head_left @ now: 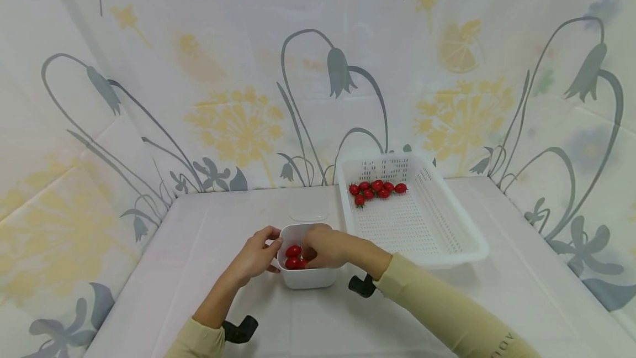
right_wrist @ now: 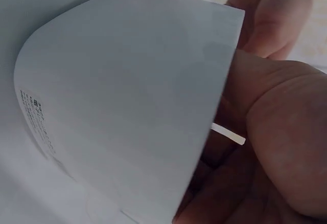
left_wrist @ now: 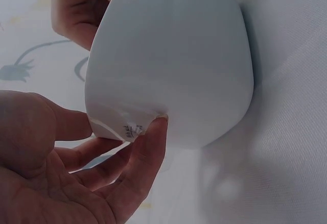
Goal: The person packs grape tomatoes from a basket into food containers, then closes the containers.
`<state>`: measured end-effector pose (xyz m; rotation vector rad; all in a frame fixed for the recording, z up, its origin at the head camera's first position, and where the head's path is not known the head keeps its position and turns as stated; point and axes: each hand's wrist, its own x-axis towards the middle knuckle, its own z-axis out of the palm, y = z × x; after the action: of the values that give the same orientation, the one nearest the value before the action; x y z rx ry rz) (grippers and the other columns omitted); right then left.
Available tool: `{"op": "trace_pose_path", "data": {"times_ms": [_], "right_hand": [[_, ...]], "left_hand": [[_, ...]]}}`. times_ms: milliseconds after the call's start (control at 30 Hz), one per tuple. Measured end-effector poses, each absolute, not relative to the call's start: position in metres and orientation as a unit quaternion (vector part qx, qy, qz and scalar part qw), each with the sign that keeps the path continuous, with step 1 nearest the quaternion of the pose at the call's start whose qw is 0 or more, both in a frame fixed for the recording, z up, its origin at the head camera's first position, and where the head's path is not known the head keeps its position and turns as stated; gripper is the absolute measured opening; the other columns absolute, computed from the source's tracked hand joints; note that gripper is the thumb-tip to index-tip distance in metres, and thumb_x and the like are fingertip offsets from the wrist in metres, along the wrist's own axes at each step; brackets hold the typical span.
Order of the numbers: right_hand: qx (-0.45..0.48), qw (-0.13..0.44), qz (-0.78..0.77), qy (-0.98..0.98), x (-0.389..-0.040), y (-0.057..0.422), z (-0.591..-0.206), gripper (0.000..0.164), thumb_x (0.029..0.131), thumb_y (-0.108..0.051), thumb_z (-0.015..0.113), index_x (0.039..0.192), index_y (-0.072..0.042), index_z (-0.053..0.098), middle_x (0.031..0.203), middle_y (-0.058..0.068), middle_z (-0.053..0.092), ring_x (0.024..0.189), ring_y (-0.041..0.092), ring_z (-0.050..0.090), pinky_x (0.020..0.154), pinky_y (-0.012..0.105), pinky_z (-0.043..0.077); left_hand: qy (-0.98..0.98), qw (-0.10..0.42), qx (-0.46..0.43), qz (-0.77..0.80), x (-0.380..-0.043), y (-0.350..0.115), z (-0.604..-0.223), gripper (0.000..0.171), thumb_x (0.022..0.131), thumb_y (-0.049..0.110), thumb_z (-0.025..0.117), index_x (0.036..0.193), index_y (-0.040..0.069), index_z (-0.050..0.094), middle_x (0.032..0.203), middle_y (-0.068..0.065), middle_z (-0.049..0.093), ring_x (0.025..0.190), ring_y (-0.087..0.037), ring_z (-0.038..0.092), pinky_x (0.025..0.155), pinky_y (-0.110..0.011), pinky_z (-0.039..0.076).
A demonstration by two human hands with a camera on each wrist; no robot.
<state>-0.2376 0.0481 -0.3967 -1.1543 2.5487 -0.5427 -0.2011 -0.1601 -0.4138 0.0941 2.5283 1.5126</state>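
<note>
A small white container (head_left: 310, 278) with rounded corners stands on the table, several red cherry tomatoes (head_left: 293, 251) inside it. My left hand (head_left: 256, 253) holds its left side, thumb at the rim and fingers against the outer wall, as the left wrist view shows. From the right, my right hand (head_left: 325, 246) reaches over the rim into the container, close to the tomatoes. Its fingertips are hidden by the hand and the wall, so whether they pinch a tomato cannot be seen. In the right wrist view the container wall (right_wrist: 122, 91) covers them too.
Right of the container sits a large white perforated basket (head_left: 474, 236), with several more cherry tomatoes (head_left: 377, 185) grouped in its far left corner. A flat, clear lid-like piece (head_left: 309, 210) lies behind the container. A flower-patterned cloth (head_left: 318, 115) hangs behind the table.
</note>
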Motion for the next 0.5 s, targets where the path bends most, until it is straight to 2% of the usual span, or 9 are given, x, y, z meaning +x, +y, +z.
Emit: {"op": "trace_pose_path", "data": {"times_ms": [133,333,500], "right_hand": [[-0.403,0.146,-0.149,0.891,-0.238,0.043,-0.398,0.006,0.090,-0.020,0.080,0.091,-0.014,0.078,0.073,-0.012,0.064,0.073,0.007,0.054,0.069,0.018,0.049],[-0.393,0.157,-0.118,0.898,-0.238,0.037,-0.397,0.006,0.089,-0.015,0.081,0.085,-0.014,0.077,0.070,-0.010,0.064,0.067,0.007,0.055,0.063,0.017,0.051],[-0.372,0.170,-0.106,0.906,-0.236,0.034,-0.396,0.006,0.088,-0.013,0.081,0.085,-0.016,0.077,0.071,-0.010,0.064,0.069,0.008,0.056,0.064,0.017,0.053]], "left_hand": [[0.853,0.098,0.032,0.512,-0.201,-0.160,-0.414,0.026,0.106,0.011,0.052,0.129,0.000,0.058,0.134,-0.021,0.059,0.094,-0.028,0.064,0.065,-0.040,0.064],[0.852,0.095,0.034,0.513,-0.201,-0.160,-0.415,0.027,0.106,0.011,0.052,0.129,-0.001,0.058,0.134,-0.021,0.059,0.094,-0.029,0.064,0.064,-0.040,0.064],[0.852,0.093,0.034,0.514,-0.202,-0.160,-0.416,0.026,0.106,0.011,0.052,0.129,-0.001,0.058,0.133,-0.020,0.059,0.094,-0.030,0.065,0.064,-0.040,0.064]]}}
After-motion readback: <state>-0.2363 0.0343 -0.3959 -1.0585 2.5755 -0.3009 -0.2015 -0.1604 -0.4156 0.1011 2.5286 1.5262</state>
